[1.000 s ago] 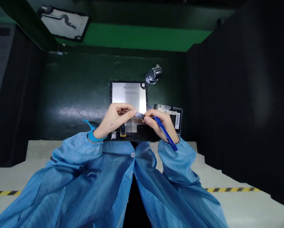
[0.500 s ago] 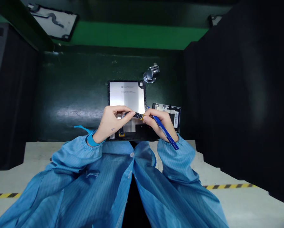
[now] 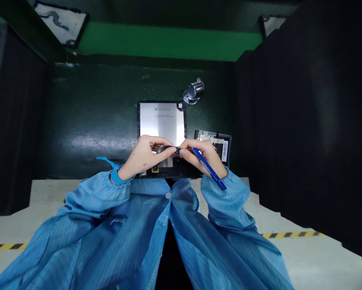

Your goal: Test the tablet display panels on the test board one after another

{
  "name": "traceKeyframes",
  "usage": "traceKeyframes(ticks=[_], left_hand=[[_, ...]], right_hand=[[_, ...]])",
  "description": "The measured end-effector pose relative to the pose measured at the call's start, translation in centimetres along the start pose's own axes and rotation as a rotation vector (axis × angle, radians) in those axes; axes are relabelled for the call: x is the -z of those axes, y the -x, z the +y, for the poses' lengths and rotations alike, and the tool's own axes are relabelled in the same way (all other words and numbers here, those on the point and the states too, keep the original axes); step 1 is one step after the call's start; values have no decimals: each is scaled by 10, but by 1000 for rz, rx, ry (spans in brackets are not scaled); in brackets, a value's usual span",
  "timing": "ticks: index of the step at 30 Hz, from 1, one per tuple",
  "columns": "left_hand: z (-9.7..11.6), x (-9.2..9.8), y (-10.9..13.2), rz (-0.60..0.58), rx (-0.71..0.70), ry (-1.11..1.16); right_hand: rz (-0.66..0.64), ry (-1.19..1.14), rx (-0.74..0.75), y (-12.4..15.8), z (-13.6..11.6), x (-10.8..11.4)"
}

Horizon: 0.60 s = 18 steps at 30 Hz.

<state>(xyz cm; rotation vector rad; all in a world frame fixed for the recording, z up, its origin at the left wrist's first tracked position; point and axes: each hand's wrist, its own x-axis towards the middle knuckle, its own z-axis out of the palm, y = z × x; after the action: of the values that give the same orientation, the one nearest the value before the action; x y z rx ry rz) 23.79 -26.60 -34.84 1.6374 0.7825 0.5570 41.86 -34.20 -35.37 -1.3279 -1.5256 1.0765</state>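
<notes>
The cable (image 3: 177,150) is showing as a small dark strip at the middle of the frame, and it is sitting between the two hands, above the lower part of the panel (image 3: 161,125). The left hand (image 3: 146,153) is pinching it between thumb and forefinger, and a dark curved length is bending back under that hand. The right hand (image 3: 205,152) is pinching the other end with its fingertips while also carrying a blue pen (image 3: 209,170), which is slanting across it toward the sleeve at lower right of centre. The fingers are hiding most of the cable's ends.

The panel is lying on the dark green table (image 3: 90,104), its silvery back facing up. A chrome piece (image 3: 193,92) is standing just beyond its upper right corner. Right of the panel, a flat module (image 3: 225,151) is lying partly behind the right hand. A blue wristband (image 3: 117,177) is circling the left wrist.
</notes>
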Motion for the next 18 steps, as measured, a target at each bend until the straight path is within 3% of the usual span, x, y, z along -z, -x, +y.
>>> traceKeyframes(ticks=[6, 11, 12, 15, 18], left_hand=[[-8, 0, 2, 15, -2, -8], [-19, 10, 0, 191, -12, -121], [-22, 12, -1, 196, -12, -140], [-29, 12, -5, 158, -15, -162], [-32, 9, -8, 146, -33, -188]], right_hand=[[182, 74, -30, 2, -2, -10], [714, 267, 22, 32, -26, -5], [746, 253, 35, 37, -28, -10], [547, 163, 25, 40, -21, -40], [347, 60, -78, 29, 1, -71]])
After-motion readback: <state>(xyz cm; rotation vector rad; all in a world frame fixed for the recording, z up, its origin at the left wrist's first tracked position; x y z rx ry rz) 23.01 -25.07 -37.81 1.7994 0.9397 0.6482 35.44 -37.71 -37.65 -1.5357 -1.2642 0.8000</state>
